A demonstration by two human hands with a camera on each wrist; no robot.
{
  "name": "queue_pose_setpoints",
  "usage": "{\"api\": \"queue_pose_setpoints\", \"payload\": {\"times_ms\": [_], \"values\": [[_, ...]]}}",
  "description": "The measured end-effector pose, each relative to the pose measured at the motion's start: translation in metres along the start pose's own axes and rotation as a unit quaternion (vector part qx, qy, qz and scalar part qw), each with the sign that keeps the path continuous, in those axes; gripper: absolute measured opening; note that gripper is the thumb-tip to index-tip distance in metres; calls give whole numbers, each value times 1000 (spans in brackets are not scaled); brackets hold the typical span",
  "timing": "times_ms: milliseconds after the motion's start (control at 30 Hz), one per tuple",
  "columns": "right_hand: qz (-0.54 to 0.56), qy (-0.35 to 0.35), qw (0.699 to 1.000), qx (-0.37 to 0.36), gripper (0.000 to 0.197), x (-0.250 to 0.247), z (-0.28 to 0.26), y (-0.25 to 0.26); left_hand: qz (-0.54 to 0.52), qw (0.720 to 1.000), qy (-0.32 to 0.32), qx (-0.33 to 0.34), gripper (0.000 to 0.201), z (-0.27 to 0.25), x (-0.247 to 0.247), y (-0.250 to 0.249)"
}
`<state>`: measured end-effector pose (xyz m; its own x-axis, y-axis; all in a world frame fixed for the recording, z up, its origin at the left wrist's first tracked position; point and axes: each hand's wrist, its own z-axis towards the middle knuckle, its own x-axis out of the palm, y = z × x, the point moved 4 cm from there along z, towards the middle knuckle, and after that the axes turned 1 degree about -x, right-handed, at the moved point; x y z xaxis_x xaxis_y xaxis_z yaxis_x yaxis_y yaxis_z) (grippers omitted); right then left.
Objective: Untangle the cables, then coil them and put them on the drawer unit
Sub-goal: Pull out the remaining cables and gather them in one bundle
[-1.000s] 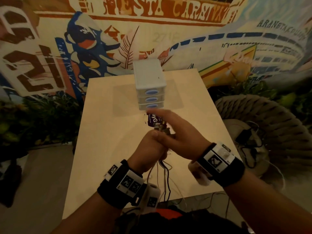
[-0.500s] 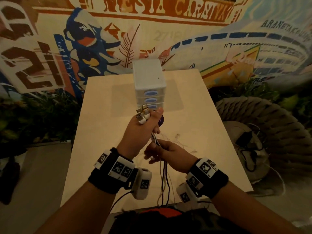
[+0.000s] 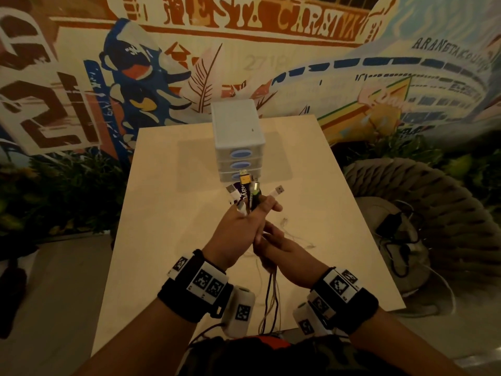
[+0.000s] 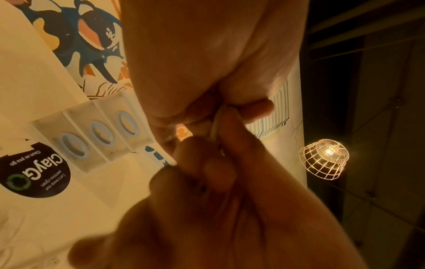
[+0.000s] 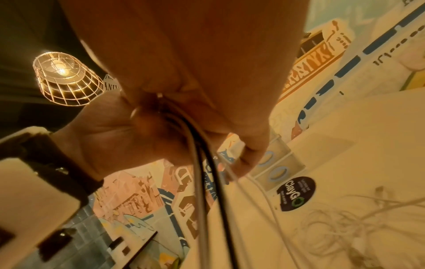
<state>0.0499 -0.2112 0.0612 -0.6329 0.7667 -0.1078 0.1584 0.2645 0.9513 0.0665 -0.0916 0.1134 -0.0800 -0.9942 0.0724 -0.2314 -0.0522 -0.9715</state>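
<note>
Gripping cables — left hand, "ClayGo" sticker behind

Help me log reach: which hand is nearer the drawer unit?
Left. The left hand grips the cables' plug ends just before the drawer unit; the right hand holds the cables lower, nearer the person.

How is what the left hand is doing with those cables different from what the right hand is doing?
The left hand sits higher, gripping the cables just under their plugs, which fan out above its fingers. The right hand sits lower and nearer the body, curled around the strands where they hang down toward the table edge. Both grip the same bundle, above the table in front of the drawer unit.
</note>
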Motion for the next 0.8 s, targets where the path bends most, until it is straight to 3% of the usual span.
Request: {"api": "queue_pose_setpoints", "payload": {"times_ms": [67, 167, 267, 367, 433, 633, 733, 800], "values": [[-123, -10, 992, -11, 32, -12, -10, -2, 29, 999, -9, 24, 29, -1, -5, -5], [-239, -113, 963, -49, 35, -44, -25, 7, 23, 999, 13, 40, 32, -2, -8, -9], [-206, -160, 957, -124, 61, -68, -28, 37, -9, 999, 41, 31, 38, -6, -1, -8], [-174, -96, 966, -167, 73, -58, -19, 78, -34, 996, 76, -9, 30, -10, 11, -2], [-156, -74, 971, -164, 70, -45, -8, 97, -20, 995, 94, -26, 23, -12, 15, 4], [-196, -55, 953, -225, 31, -22, 0, 115, 3, 994, 109, 2, 19, -19, 12, 6], [-205, -33, 953, -220, 32, -16, -3, 114, 4, 995, 103, 0, 14, -20, 6, 14], [-250, -60, 941, -218, 31, -17, 2, 115, 13, 995, 104, -1, 15, -21, 9, 12]]}}
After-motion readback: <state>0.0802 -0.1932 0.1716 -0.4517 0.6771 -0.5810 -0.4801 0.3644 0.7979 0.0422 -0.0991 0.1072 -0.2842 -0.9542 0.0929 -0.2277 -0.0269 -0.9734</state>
